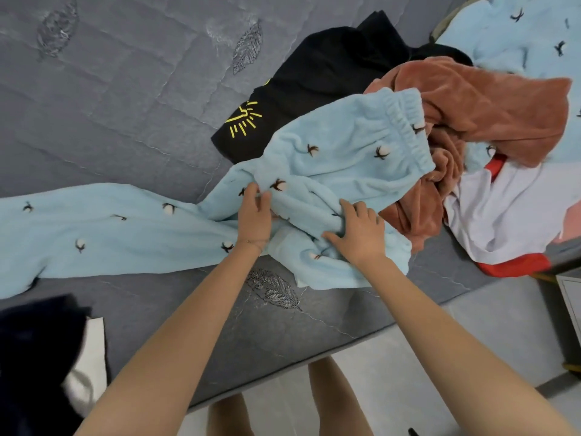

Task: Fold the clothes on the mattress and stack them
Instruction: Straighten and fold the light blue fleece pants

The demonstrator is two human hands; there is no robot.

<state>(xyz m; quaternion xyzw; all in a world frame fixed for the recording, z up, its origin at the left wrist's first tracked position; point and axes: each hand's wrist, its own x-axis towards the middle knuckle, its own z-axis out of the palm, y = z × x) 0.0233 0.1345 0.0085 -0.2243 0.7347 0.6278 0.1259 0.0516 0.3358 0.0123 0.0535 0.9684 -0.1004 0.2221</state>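
Light blue fleece trousers (339, 149) with small brown-and-white cotton motifs lie across the grey quilted mattress (119, 99). One leg stretches to the left, and the elastic waistband points up to the right. My left hand (254, 215) pinches the fabric near the crotch. My right hand (358, 234) grips a bunched fold of the same trousers just to the right. Behind them lies a heap: a black garment (327, 67) with a yellow print, a rust-brown fleece piece (478, 108), a white and red garment (503, 215) and another light blue fleece piece (528, 33).
A dark navy garment (34, 357) over something white (91, 350) lies at the mattress's front left corner. The mattress edge runs diagonally below my arms, with pale floor (424, 357) beyond it. My legs stand against the edge.
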